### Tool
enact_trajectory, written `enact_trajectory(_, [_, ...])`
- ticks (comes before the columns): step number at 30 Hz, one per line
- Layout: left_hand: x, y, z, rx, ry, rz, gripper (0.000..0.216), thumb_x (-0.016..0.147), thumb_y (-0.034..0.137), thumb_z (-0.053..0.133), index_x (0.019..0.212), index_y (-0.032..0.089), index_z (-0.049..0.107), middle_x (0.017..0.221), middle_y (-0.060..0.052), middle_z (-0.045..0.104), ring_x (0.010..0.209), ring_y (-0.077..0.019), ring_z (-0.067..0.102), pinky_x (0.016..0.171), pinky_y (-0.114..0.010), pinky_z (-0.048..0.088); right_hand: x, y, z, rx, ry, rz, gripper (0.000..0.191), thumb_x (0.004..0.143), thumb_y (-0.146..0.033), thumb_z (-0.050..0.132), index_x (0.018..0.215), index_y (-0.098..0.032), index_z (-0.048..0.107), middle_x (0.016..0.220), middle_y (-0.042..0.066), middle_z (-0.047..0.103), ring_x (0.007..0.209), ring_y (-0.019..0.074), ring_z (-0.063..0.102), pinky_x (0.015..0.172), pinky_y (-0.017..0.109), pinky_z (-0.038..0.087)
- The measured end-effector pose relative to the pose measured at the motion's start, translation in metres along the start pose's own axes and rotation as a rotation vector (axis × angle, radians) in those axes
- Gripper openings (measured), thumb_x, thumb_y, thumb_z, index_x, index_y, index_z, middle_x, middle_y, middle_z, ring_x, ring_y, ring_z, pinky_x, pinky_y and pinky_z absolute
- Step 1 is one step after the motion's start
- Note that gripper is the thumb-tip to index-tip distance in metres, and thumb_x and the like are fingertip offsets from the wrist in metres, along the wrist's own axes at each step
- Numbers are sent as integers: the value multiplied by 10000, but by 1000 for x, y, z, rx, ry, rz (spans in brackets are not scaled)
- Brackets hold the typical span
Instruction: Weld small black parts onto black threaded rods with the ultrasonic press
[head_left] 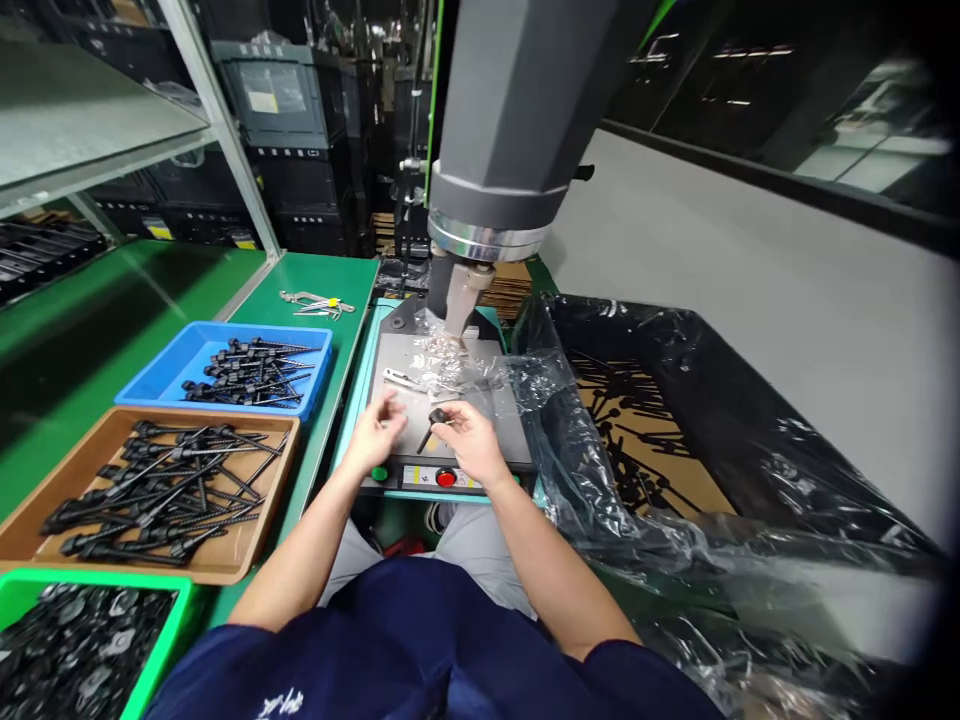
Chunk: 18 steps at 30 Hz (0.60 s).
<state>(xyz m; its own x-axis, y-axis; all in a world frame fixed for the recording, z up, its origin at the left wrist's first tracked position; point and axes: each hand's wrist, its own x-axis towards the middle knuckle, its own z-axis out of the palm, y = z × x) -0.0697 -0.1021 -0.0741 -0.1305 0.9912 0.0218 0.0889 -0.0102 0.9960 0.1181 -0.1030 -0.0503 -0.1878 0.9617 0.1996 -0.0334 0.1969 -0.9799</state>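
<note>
My right hand [472,440] pinches a black bolt-like part [425,438] by its wide round head, with the thin shaft tilted down to the left. To its left, my left hand [377,435] hovers over the front of the machine's grey plate [397,352], fingers loosely apart and slightly blurred, with nothing visible in them. A thin pale tool [405,380] lies on the plate just beyond both hands. Crumpled clear plastic film [450,352] covers part of the plate beneath the machine head [491,215].
On the left, a blue tray [142,375] and a brown tray [281,455] hold similar black parts; a green bin [176,630] holds flat black pieces. Pliers [319,303] lie behind. A plastic-lined box [675,330] stands right. Red button [445,478] fronts the machine.
</note>
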Motion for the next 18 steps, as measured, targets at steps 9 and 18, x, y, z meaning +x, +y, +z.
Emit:
enact_trajectory(9, [-92, -13, -18, -221, -202, -240, 381, 756, 455, 729, 983, 156, 665, 878, -91, 700, 755, -194, 685, 732, -339, 559, 13, 6, 48, 227, -74, 174, 487, 718, -474, 765, 1083, -200, 594, 1013, 69, 668, 833, 173, 637, 639, 291, 577])
enact_trajectory(18, [-106, 6, -92, -582, 744, -178, 431, 771, 404, 717, 1082, 170, 534, 991, -116, 724, 757, -164, 710, 728, -312, 586, -8, 19, 40, 112, -181, 253, 515, 747, -508, 755, 1106, -171, 604, 917, 83, 713, 735, 183, 687, 646, 336, 590])
